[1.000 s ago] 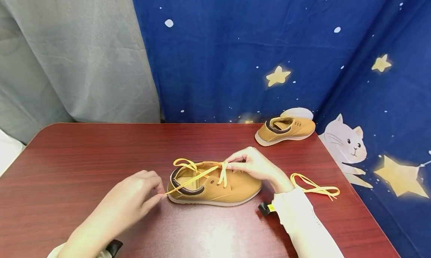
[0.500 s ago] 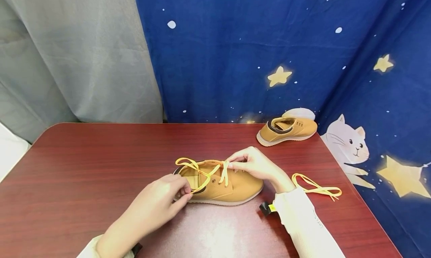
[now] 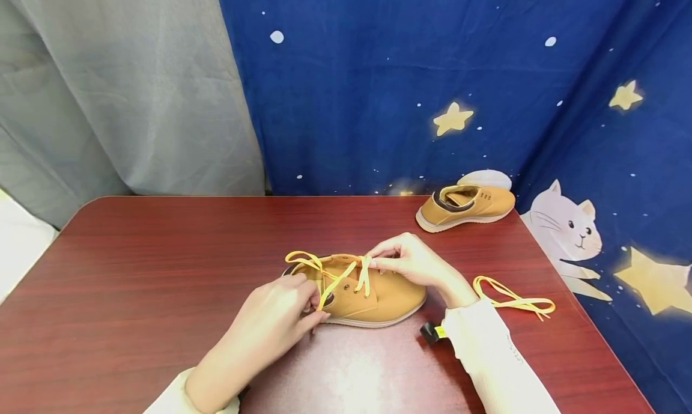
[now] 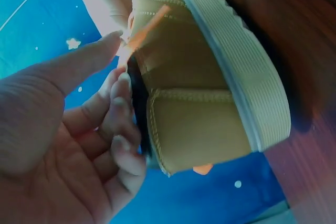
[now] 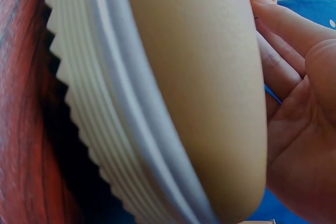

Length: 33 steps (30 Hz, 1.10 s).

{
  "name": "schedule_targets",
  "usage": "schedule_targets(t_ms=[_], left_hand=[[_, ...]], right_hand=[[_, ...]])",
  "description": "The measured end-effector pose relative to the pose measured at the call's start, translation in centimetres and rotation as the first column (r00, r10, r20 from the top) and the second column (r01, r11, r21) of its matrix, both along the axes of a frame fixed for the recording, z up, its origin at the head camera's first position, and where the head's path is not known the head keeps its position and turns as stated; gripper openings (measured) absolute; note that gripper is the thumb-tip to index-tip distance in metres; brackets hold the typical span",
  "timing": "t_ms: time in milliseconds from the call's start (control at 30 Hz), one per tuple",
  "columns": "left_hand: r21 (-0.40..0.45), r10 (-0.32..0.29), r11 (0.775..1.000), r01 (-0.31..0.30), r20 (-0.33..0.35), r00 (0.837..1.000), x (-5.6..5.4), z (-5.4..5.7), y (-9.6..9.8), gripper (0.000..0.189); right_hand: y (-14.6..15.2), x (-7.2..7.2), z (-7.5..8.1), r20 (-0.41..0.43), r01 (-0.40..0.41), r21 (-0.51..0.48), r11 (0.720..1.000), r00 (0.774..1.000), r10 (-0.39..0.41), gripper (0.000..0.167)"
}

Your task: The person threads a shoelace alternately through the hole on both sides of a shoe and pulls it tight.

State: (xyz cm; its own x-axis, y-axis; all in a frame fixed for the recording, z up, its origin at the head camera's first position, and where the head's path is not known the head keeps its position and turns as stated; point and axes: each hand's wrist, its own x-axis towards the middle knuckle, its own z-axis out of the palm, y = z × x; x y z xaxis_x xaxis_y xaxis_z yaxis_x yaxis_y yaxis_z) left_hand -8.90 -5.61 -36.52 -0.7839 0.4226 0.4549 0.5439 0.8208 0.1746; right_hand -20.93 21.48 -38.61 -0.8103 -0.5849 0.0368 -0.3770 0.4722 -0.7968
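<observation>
A tan low shoe [image 3: 400, 294] stands on the table, toe to the right, with a yellow shoelace [image 3: 331, 290] threaded through its upper eyelets. My left hand [image 3: 278, 312] pinches one length of this lace between thumb and fingers, beside the dark padded collar. In the left wrist view, the lace [image 4: 149, 27] extends past the thumb tip, and the other fingers lie along the collar. The right hand [image 3: 418, 264] reaches over the toe and pinches the lace where it crosses the shoe's throat. Another stretch of lace [image 3: 303, 256] loops loosely over the far side of the opening.
A matching shoe [image 3: 497, 202] without a lace stands at the table's back right corner. To the right of my right wrist lies a loose yellow shoelace [image 3: 513, 303], folded up. Grey and blue curtains [image 3: 357, 89] hang behind the reddish-brown table [image 3: 178, 240].
My left hand has moved right and inward with the lace, from behind the heel to beside the collar, and the taut lace has gone slack. The right hand has kept its place.
</observation>
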Motion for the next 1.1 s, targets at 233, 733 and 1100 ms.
schedule_targets(t_ms=[233,733,1100], left_hand=[[-0.015,0.022,1.000,-0.022,-0.003,1.000,-1.0,0.4,0.5,0.027],[0.325,-0.047,0.940,-0.103,0.423,0.905,-5.6,1.8,1.8,0.005],[0.489,-0.184,0.860,-0.149,0.569,0.802,-6.7,0.6,2.2,0.006]], right_hand=[[0.1,0.2,1.0,-0.041,-0.026,0.029,0.999,0.999,0.027,0.018],[-2.0,4.8,5.8,-0.283,0.030,0.199,0.980,0.959,0.028,0.011],[-4.0,5.1,4.0,-0.349,-0.072,0.331,0.941,0.917,0.193,0.006]])
